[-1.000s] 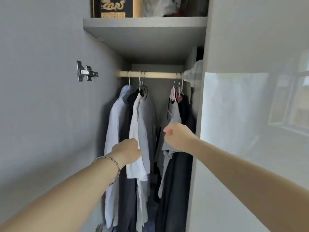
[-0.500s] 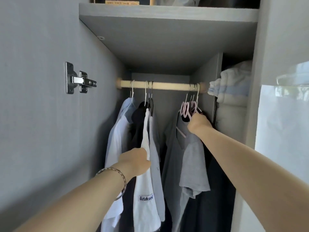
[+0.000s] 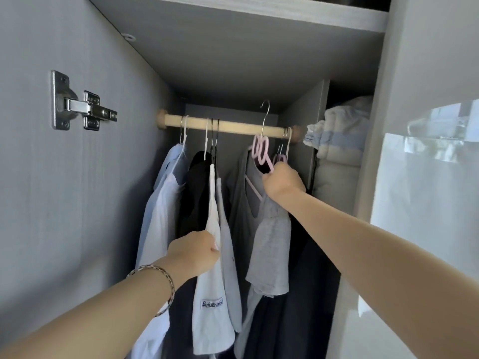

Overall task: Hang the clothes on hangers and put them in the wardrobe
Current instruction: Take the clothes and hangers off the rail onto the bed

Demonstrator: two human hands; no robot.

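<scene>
Grey T-shirt [image 3: 269, 242] on a pink hanger [image 3: 260, 150], held up inside an open wardrobe [image 3: 145, 125], near the right end of the wooden rod [image 3: 225, 126]. The right hand [image 3: 283, 181] is closed in a fist around the lower part of the hanger, just under its pink loops. The hanger's metal hook [image 3: 265, 110] stands above the rod, and its stem crosses in front of the wood. The T-shirt drapes down below the right hand and wrist.

The left hand [image 3: 193, 255], with a braided bracelet [image 3: 162, 277] on its wrist, pinches the front edge of a white shirt [image 3: 210, 304] that hangs from the middle of the rod and has a small printed label low down. To the left of the white shirt hang a black garment [image 3: 197, 177] and a pale blue shirt [image 3: 160, 203]. A dark grey garment [image 3: 241, 203] hangs between the white shirt and the T-shirt.

More pink hangers [image 3: 280, 158] sit at the rod's right end. Folded bedding [image 3: 339, 141] is stacked in the compartment to the right. A metal hinge [image 3: 77, 107] is fixed to the left panel. A shelf [image 3: 233, 47] runs above the rod.
</scene>
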